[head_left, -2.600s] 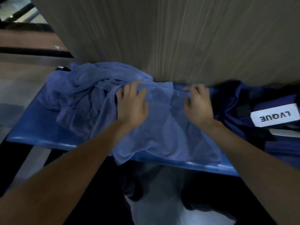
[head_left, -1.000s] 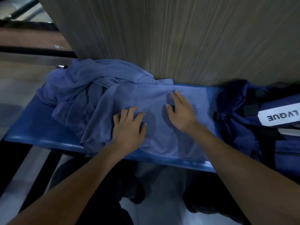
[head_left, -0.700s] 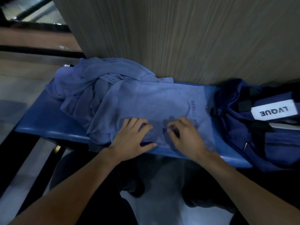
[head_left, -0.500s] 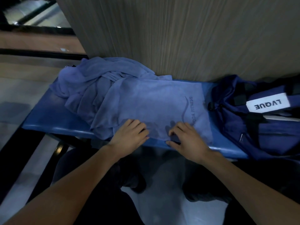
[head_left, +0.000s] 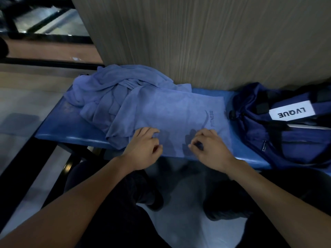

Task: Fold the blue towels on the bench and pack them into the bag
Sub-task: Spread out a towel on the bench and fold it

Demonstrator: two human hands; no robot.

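Bench (head_left: 59,126): spread towel (head_left: 172,111) lay lengthwise along it.
Left hand (head_left: 143,149): pinched the near hem.
Right hand (head_left: 211,147): pinched it too, nearer bag (head_left: 286,140).

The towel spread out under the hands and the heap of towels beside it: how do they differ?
The flat towel lies smoothed out in one layer; the heap is bunched and creased.
The flat towel shows printed lettering that includes FITNESS; no print shows on the heap.
The left hand and the right hand pinch the flat towel's near edge; neither touches the heap.
Both are the same blue and lie on the bench.
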